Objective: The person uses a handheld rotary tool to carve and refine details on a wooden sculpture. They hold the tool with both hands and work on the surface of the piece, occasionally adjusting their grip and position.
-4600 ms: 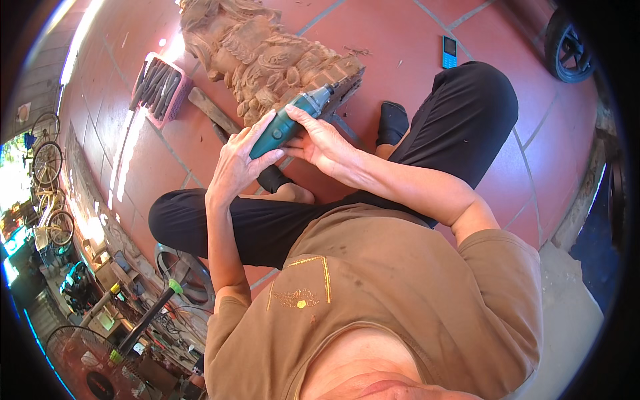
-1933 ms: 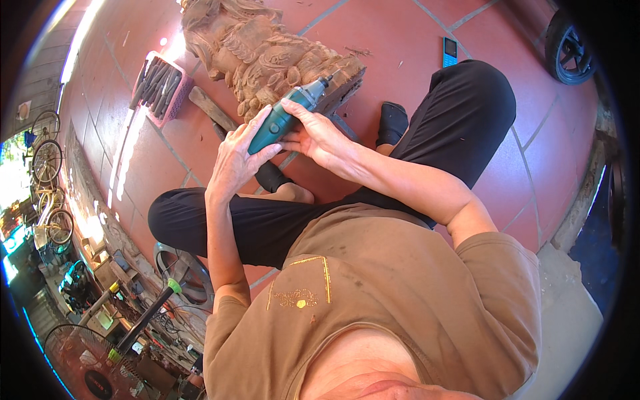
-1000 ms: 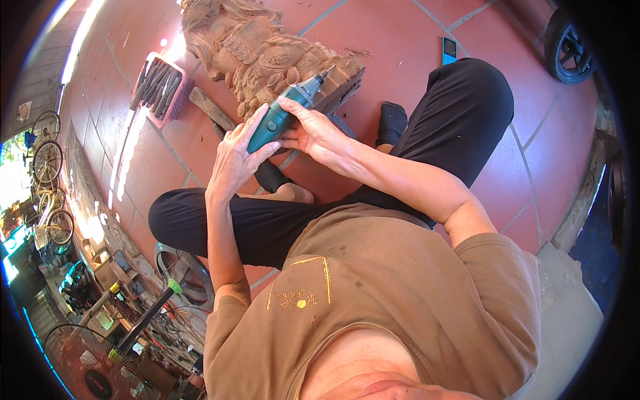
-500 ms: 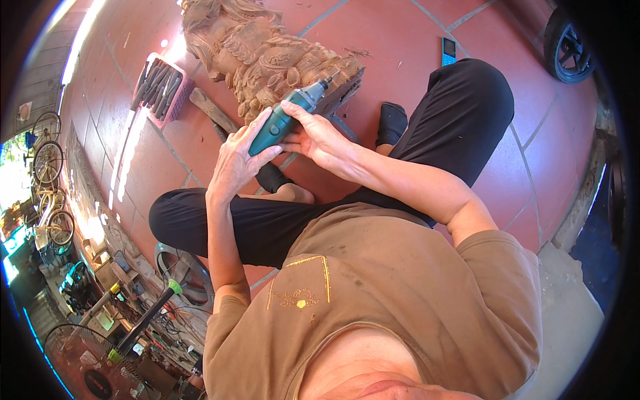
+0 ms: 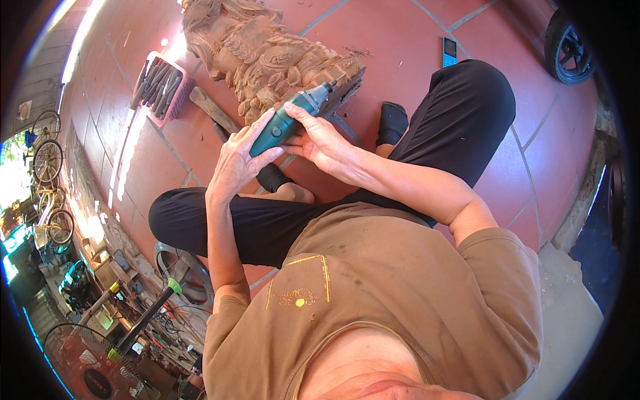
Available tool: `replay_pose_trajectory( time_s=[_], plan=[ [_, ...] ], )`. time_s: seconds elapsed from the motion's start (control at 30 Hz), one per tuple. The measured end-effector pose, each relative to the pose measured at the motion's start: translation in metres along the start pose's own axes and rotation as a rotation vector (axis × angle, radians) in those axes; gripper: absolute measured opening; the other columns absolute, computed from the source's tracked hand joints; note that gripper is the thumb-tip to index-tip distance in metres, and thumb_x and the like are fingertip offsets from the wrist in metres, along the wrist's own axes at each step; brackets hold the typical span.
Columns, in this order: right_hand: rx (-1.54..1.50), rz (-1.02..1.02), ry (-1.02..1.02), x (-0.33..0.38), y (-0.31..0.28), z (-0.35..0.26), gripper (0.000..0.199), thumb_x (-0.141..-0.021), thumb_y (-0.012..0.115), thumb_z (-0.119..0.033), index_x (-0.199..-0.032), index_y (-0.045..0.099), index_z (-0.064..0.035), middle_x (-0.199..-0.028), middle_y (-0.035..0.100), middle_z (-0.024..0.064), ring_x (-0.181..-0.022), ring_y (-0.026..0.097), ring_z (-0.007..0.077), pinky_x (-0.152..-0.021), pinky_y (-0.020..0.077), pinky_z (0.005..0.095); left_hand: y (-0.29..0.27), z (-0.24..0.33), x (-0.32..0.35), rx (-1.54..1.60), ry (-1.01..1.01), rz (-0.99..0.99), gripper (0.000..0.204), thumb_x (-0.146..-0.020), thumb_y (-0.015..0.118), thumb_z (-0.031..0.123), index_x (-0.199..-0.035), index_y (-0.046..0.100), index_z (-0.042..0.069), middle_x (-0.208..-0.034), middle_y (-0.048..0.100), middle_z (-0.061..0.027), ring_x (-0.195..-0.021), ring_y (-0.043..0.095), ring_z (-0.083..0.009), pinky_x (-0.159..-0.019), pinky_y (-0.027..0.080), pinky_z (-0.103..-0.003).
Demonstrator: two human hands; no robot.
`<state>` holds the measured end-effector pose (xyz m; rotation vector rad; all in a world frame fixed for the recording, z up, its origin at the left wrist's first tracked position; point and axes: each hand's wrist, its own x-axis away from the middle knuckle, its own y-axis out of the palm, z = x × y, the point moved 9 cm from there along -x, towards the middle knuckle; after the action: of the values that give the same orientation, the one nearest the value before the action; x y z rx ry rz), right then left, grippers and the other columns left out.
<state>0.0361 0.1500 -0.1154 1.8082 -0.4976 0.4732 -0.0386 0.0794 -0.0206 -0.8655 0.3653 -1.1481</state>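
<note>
Both hands hold a green rotary tool [image 5: 277, 129] with a grey nose and a thin bit pointing away to the upper right. My left hand [image 5: 237, 155] wraps the rear of its body, thumb along the near side. My right hand [image 5: 316, 139] grips it farther forward, thumb on top and fingers underneath. Just beyond the tool lies a brown carved wood sculpture [image 5: 257, 57], covered in deep relief. The tool's nose overlaps the sculpture's near end in view; whether the bit touches the wood I cannot tell.
A wooden-handled tool [image 5: 212, 110] lies left of the sculpture. Past it stands a pink basket [image 5: 179, 107] full of dark chisel-like tools [image 5: 159, 85]. A small phone [image 5: 449, 52] rests on the red tiled floor [image 5: 393, 40]; a wheel [image 5: 570, 48] is at far right. My crossed legs frame the work.
The rotary tool and both hands have shifted very slightly to the right. The grip stays the same, and the sculpture lies in the same place.
</note>
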Motion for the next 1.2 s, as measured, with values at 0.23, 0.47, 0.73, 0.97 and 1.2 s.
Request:
replay_pose_trajectory(
  time_s=[0.23,0.47,0.73,0.97,1.2],
  plan=[
    [0.011,0.004,0.02,0.0,0.0,-0.001,0.043,-0.089,0.069,-0.038,-0.113,0.058,-0.0034,-0.112,0.064,0.0129,-0.104,0.064,0.028,-0.097,0.049,0.0481,-0.001,0.001,-0.001,0.003,-0.005,0.02,0.07,-0.081,0.075,0.025,-0.142,0.045,0.008,-0.128,0.059,-0.021,-0.114,0.06,-0.034,-0.095,0.046,-0.039],
    [0.013,0.004,0.023,-0.002,0.001,0.0,0.043,-0.089,0.069,-0.038,-0.112,0.059,-0.0033,-0.111,0.064,0.0128,-0.102,0.064,0.0283,-0.095,0.0497,0.0477,-0.002,0.001,0.001,-0.004,0.035,0.085,0.069,-0.082,0.073,0.034,-0.143,0.045,0.018,-0.111,0.064,-0.0192,-0.097,0.061,-0.0383,-0.087,0.048,-0.043],
    [0.041,-0.004,0.012,-0.005,0.001,-0.002,0.042,-0.089,0.069,-0.038,-0.111,0.06,-0.0038,-0.11,0.065,0.0125,-0.102,0.065,0.028,-0.094,0.0503,0.0472,-0.004,0.005,0.001,0.005,0.035,0.105,0.068,-0.083,0.073,0.032,-0.142,0.046,0.016,-0.113,0.064,-0.0193,-0.098,0.062,-0.0381,-0.087,0.049,-0.043],
    [0.07,-0.002,-0.022,-0.009,0.002,-0.004,0.042,-0.088,0.069,-0.04,-0.109,0.057,-0.0056,-0.101,0.066,0.0119,-0.091,0.067,0.0293,-0.085,0.0541,0.0454,-0.005,0.008,0.0,0.003,-0.021,0.07,0.068,-0.082,0.074,0.023,-0.142,0.045,0.009,-0.128,0.06,-0.0184,-0.109,0.062,-0.0319,-0.092,0.048,-0.038],
    [0.064,0.001,-0.01,-0.011,0.002,-0.003,0.042,-0.088,0.069,-0.039,-0.109,0.058,-0.0052,-0.102,0.066,0.0115,-0.093,0.066,0.0293,-0.087,0.0537,0.0457,-0.006,0.007,0.002,-0.028,0.033,0.135,0.068,-0.082,0.074,0.03,-0.143,0.046,0.015,-0.113,0.064,-0.0187,-0.098,0.063,-0.0369,-0.086,0.05,-0.042]
  ],
)
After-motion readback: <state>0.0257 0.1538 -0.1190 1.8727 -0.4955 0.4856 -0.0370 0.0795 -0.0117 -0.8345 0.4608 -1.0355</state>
